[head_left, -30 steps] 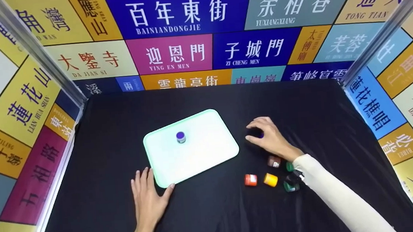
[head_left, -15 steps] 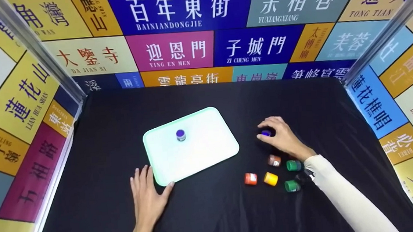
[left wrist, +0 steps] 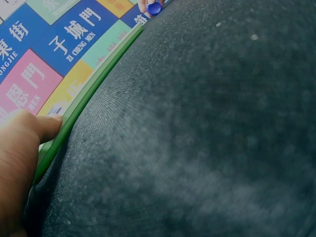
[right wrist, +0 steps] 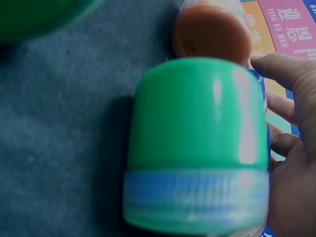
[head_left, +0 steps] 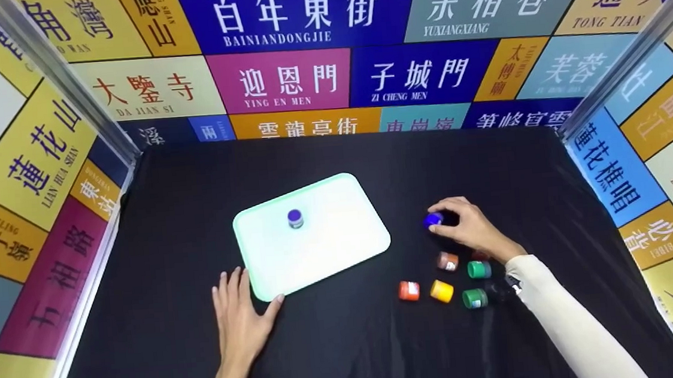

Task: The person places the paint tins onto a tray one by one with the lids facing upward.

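My right hand (head_left: 471,225) pinches a small blue-capped jar (head_left: 433,220) between thumb and fingers, to the right of the white tray (head_left: 324,256) with a pale green rim. In the right wrist view a green jar (right wrist: 197,118) hides most of that blue jar and part of the hand (right wrist: 296,113). My left hand (head_left: 242,328) lies at the tray's near left corner, fingers extended along its side. Its thumb (left wrist: 49,127) touches the rim in the left wrist view. A purple-capped jar (head_left: 295,218) stands upright on the tray, towards the back.
Below my right hand lie a brown jar (head_left: 447,261), a red jar (head_left: 409,291), a yellow jar (head_left: 442,290) and two green jars (head_left: 479,269). A dark red thing (head_left: 481,255) is half hidden under the wrist. Printed panels (head_left: 280,82) wall in the black cloth (head_left: 157,275).
My right hand has moved right, then slightly nearer, with the blue-capped jar coming into clearer sight between its fingers. The left hand, tray and purple-capped jar have stayed put.
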A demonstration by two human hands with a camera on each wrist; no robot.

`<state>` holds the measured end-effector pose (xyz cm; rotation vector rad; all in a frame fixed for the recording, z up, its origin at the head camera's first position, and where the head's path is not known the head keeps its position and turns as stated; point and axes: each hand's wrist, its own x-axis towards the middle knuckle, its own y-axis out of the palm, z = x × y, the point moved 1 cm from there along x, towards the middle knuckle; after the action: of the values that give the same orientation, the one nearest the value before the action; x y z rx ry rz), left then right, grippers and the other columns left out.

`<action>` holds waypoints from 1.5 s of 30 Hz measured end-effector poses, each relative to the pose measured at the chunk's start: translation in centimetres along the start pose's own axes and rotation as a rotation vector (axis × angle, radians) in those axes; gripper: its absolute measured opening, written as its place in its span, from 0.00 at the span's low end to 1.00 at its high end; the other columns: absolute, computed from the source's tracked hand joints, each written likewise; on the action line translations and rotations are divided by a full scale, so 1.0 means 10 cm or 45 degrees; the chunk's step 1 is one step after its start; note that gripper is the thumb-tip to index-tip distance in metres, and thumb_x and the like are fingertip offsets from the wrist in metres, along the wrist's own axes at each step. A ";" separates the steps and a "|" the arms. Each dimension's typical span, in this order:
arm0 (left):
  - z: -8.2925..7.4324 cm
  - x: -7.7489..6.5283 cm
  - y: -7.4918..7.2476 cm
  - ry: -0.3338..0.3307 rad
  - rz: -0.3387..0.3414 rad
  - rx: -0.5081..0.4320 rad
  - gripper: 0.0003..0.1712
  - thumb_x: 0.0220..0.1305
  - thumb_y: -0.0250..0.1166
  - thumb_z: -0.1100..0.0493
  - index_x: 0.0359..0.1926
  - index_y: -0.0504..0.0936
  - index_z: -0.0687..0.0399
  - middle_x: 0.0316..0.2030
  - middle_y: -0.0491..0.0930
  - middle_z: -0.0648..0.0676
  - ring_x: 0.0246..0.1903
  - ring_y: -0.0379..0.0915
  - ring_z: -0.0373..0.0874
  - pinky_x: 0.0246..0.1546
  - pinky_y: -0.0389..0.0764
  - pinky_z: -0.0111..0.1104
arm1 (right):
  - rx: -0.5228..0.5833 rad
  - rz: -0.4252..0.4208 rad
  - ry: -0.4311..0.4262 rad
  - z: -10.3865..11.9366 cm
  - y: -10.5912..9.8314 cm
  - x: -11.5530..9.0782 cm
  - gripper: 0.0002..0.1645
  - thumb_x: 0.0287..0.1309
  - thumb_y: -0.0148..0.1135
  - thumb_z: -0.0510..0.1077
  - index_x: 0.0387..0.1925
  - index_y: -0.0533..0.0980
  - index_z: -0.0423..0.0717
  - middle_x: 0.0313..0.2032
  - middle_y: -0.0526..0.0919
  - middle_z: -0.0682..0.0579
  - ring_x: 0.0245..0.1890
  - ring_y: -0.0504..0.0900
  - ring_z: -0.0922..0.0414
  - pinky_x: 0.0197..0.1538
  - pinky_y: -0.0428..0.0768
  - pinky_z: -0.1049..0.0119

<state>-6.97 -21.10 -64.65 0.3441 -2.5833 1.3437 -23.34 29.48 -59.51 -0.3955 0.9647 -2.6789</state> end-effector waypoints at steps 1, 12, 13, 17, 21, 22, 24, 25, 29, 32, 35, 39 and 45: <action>0.00 0.00 0.00 0.001 0.000 0.001 0.55 0.64 0.80 0.40 0.79 0.70 0.69 0.80 0.64 0.70 0.84 0.48 0.71 0.85 0.41 0.63 | 0.006 0.003 0.004 -0.01 -0.01 -0.01 0.25 0.58 0.84 0.38 0.57 0.88 0.39 0.57 0.88 0.44 0.64 0.78 0.44 0.68 0.70 0.60; 0.01 0.01 0.00 0.007 0.001 0.004 0.55 0.65 0.80 0.40 0.79 0.69 0.69 0.80 0.64 0.70 0.83 0.49 0.72 0.84 0.41 0.64 | 0.023 0.049 0.080 -0.10 -0.08 -0.05 0.27 0.60 0.84 0.39 0.60 0.87 0.42 0.60 0.87 0.43 0.66 0.77 0.43 0.71 0.70 0.49; 0.01 0.01 0.00 0.006 -0.001 0.004 0.55 0.64 0.80 0.40 0.79 0.69 0.69 0.80 0.64 0.70 0.83 0.49 0.72 0.84 0.41 0.64 | 0.023 0.054 0.090 -0.10 -0.09 -0.05 0.27 0.60 0.84 0.38 0.61 0.87 0.43 0.61 0.86 0.43 0.66 0.77 0.43 0.71 0.70 0.48; 0.01 0.00 0.01 0.006 -0.005 0.007 0.54 0.64 0.80 0.40 0.79 0.70 0.69 0.80 0.65 0.71 0.83 0.49 0.72 0.84 0.42 0.64 | 0.014 0.053 0.100 -0.11 -0.09 -0.05 0.26 0.61 0.83 0.37 0.60 0.87 0.42 0.60 0.86 0.42 0.66 0.77 0.42 0.71 0.71 0.46; 0.01 0.00 0.01 0.009 0.000 0.011 0.55 0.65 0.80 0.40 0.79 0.70 0.69 0.80 0.65 0.71 0.83 0.49 0.72 0.84 0.42 0.64 | 0.000 0.028 0.111 -0.11 -0.07 -0.04 0.25 0.60 0.82 0.35 0.59 0.87 0.40 0.59 0.86 0.41 0.65 0.77 0.43 0.70 0.71 0.47; 0.01 0.00 0.01 0.009 0.001 0.012 0.55 0.65 0.80 0.40 0.79 0.69 0.69 0.80 0.64 0.70 0.83 0.49 0.72 0.84 0.42 0.64 | -0.005 0.024 0.114 -0.12 -0.07 -0.03 0.25 0.60 0.82 0.35 0.59 0.87 0.40 0.59 0.86 0.40 0.65 0.77 0.43 0.70 0.71 0.48; 0.01 0.00 0.01 0.006 0.004 0.014 0.55 0.65 0.80 0.39 0.79 0.69 0.68 0.80 0.64 0.70 0.83 0.48 0.72 0.84 0.41 0.64 | -0.011 0.019 0.120 -0.12 -0.05 -0.02 0.25 0.60 0.82 0.34 0.59 0.86 0.39 0.59 0.86 0.40 0.65 0.76 0.43 0.70 0.71 0.48; 0.01 0.00 0.01 0.004 0.005 0.015 0.55 0.65 0.80 0.39 0.80 0.69 0.68 0.80 0.64 0.70 0.83 0.48 0.72 0.84 0.41 0.64 | -0.014 0.016 0.121 -0.12 -0.04 -0.02 0.25 0.60 0.82 0.34 0.59 0.86 0.39 0.59 0.86 0.40 0.65 0.76 0.43 0.70 0.71 0.48; 0.00 0.00 0.01 -0.002 0.013 0.012 0.56 0.65 0.79 0.39 0.80 0.68 0.68 0.81 0.63 0.70 0.84 0.47 0.72 0.85 0.40 0.64 | -0.014 -0.002 0.130 -0.13 -0.02 -0.01 0.24 0.61 0.81 0.34 0.59 0.86 0.38 0.58 0.86 0.39 0.65 0.75 0.42 0.71 0.71 0.46; 0.00 0.00 0.01 -0.005 0.023 0.011 0.56 0.65 0.79 0.39 0.80 0.68 0.68 0.81 0.63 0.70 0.84 0.47 0.72 0.85 0.40 0.63 | -0.012 -0.019 0.136 -0.14 -0.02 -0.01 0.23 0.61 0.81 0.34 0.58 0.86 0.38 0.57 0.87 0.39 0.64 0.75 0.42 0.71 0.71 0.46; 0.00 0.00 0.01 -0.009 0.029 0.011 0.56 0.65 0.79 0.39 0.80 0.68 0.69 0.81 0.63 0.70 0.84 0.47 0.72 0.85 0.40 0.63 | -0.005 -0.027 0.143 -0.13 -0.01 -0.01 0.23 0.61 0.81 0.34 0.58 0.87 0.38 0.56 0.87 0.39 0.64 0.76 0.43 0.70 0.71 0.47; 0.00 0.00 0.01 -0.007 0.024 0.011 0.56 0.65 0.79 0.39 0.80 0.68 0.69 0.81 0.63 0.71 0.84 0.47 0.72 0.85 0.40 0.63 | 0.018 -0.033 0.161 -0.12 -0.01 -0.01 0.22 0.61 0.81 0.35 0.57 0.87 0.39 0.55 0.87 0.40 0.62 0.76 0.44 0.69 0.72 0.48; 0.00 -0.01 0.00 0.001 0.015 0.005 0.55 0.65 0.79 0.39 0.80 0.68 0.69 0.81 0.63 0.70 0.84 0.47 0.72 0.85 0.40 0.63 | 0.087 -0.069 0.166 -0.10 -0.04 -0.02 0.21 0.61 0.82 0.36 0.55 0.88 0.41 0.53 0.87 0.41 0.60 0.76 0.44 0.67 0.72 0.46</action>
<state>-6.92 -21.10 -64.71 0.3295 -2.5865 1.3524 -23.53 30.36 -60.02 -0.2385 0.9067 -2.8073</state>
